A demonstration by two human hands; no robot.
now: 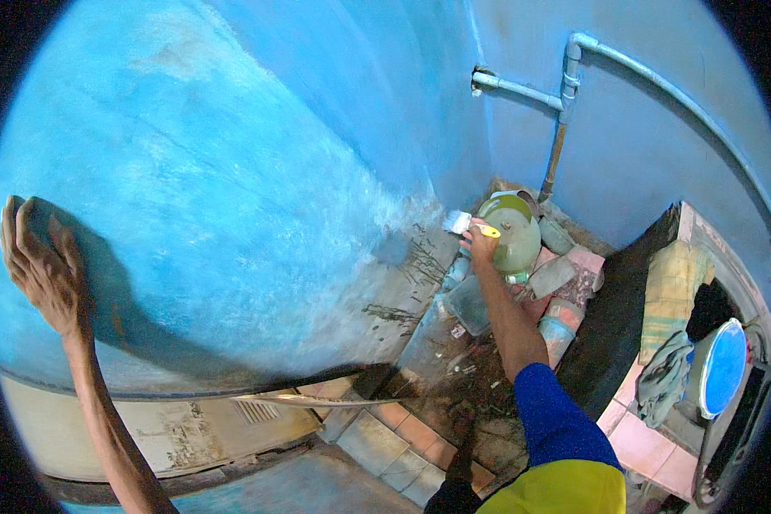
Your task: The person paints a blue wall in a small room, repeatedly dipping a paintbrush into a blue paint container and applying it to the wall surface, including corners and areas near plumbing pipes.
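My right hand (481, 247) grips a paintbrush (457, 222) with a yellow handle, low in the corner. Its pale bristles point left, at or very near the wall (231, 180); I cannot tell if they touch. Bright, streaky blue covers most of this wall. Around the brush the surface turns grey and bare, with dark stains (392, 313) lower down. At the far left my left hand (44, 267) rests against the blue wall, its fingers stretched out and nothing in it.
Behind my right hand stands a round greenish vessel (516, 236) among stones and tiles. A blue pipe (522, 90) runs along the right wall. On a tiled ledge at right are a blue-topped bucket (722, 368) and a grey cloth (665, 377). Orange tiles (413, 433) lie below.
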